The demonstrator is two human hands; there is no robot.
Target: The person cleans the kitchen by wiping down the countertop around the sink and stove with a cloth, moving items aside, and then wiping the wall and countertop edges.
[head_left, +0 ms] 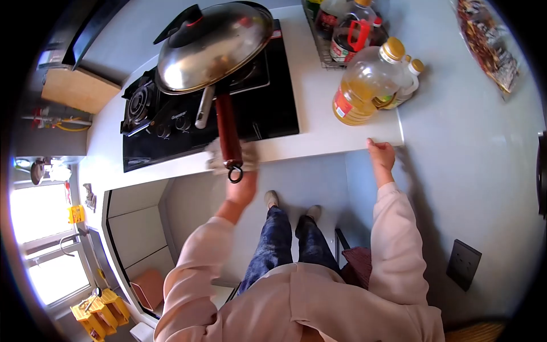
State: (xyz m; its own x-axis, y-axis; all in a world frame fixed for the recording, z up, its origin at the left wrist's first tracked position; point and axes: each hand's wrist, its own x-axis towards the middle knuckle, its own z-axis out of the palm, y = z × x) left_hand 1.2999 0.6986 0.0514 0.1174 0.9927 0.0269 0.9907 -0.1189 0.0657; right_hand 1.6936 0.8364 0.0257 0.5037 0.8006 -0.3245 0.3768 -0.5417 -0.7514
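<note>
My left hand is closed around a greyish cloth, blurred, at the counter's front edge. It lies just under the end of a pan's reddish-brown handle; whether it touches the handle I cannot tell. A domed metal lid covers most of the pan on the black gas hob. From beneath the lid sticks out a metal utensil handle. My right hand, fingers curled and thumb up, rests against the front edge of the counter, below a large oil bottle.
A smaller bottle stands beside the oil, near the wall. Behind them a rack holds several sauce bottles. The left burner is uncovered. A wooden board leans at the far left. A packet hangs on the right wall above a socket.
</note>
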